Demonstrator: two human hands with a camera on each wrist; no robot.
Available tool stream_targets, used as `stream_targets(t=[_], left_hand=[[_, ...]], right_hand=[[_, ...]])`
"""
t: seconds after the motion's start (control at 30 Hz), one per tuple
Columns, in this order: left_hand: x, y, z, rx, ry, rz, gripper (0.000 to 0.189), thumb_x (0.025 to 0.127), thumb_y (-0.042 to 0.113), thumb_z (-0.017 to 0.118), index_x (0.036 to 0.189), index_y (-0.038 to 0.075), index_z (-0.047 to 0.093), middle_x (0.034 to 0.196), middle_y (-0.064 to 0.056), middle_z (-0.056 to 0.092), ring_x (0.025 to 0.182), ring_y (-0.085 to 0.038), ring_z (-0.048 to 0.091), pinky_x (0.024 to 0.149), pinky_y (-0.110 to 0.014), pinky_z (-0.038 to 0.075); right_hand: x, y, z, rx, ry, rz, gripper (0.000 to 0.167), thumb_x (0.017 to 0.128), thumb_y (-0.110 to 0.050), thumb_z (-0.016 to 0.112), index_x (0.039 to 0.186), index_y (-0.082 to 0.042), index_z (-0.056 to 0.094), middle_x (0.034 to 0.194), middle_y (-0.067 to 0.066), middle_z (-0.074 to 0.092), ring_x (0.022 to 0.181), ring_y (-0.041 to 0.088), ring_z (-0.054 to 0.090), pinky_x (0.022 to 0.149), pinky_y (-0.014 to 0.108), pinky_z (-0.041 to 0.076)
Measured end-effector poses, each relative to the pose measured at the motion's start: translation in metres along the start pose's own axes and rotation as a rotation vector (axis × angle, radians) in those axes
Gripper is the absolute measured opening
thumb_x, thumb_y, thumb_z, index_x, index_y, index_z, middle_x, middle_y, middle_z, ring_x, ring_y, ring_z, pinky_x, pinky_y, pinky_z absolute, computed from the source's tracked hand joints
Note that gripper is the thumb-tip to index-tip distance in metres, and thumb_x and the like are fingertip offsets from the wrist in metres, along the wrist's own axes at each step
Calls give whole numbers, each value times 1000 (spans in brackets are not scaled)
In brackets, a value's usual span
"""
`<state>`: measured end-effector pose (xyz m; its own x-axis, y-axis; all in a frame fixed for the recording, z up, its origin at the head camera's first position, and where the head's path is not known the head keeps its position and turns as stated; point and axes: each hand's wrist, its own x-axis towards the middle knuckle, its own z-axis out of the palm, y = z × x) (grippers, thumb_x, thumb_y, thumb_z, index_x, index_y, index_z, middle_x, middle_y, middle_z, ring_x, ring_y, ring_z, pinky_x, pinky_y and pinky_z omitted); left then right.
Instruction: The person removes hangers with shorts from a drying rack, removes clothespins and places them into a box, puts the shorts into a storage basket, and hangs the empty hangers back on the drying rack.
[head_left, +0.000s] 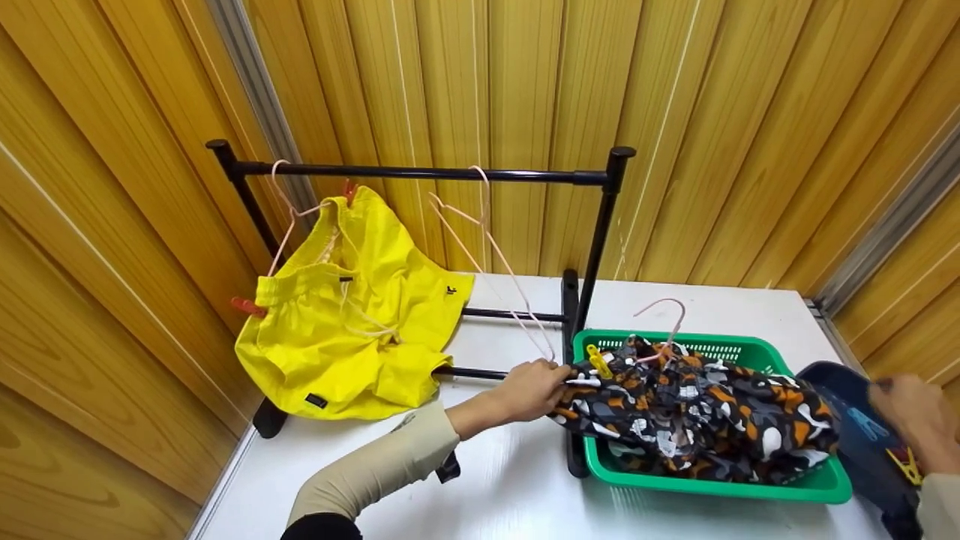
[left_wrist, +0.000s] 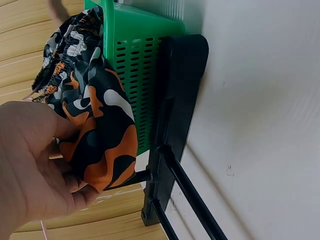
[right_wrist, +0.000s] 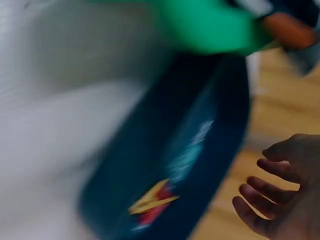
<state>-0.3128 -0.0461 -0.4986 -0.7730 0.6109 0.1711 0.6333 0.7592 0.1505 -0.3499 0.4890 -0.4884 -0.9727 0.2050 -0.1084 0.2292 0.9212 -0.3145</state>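
Note:
Patterned shorts [head_left: 720, 420] in black, orange, white and grey lie over a green basket [head_left: 720, 491], a pink hanger [head_left: 679, 315] at their waistband. A yellow clothespin [head_left: 598, 361] sits on the waistband's left part. My left hand [head_left: 536, 390] pinches the left edge of the fabric between thumb and fingers. Over the dark blue tray [head_left: 825, 375] at the right is my right hand [head_left: 915, 420], blurred in the head view. The right wrist view shows this hand [right_wrist: 280, 190] with fingers apart and slightly bent, holding nothing. Yellow and red clothespins [right_wrist: 152, 202] lie in the tray.
A black rack [head_left: 420, 172] stands behind and left of the basket. Yellow shorts [head_left: 352, 322] hang on it from a pink hanger with red clothespins [head_left: 247, 306]. Another pink hanger [head_left: 484, 202] hangs on the bar. Wood-patterned walls [head_left: 525, 90] enclose the white table [head_left: 495, 487].

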Motion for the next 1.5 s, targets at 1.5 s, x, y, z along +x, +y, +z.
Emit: stream_targets(t=[1.5], left_hand=[[-1, 10, -8, 135, -39, -54, 5, 96, 21, 65, 99, 19, 69, 82, -3, 74, 73, -21, 71, 54, -34, 56]], right_hand=[[-96, -285, 62, 289, 123, -1099, 24, 84, -3, 79, 106, -5, 70, 95, 9, 74, 83, 23, 71, 71, 35, 58]])
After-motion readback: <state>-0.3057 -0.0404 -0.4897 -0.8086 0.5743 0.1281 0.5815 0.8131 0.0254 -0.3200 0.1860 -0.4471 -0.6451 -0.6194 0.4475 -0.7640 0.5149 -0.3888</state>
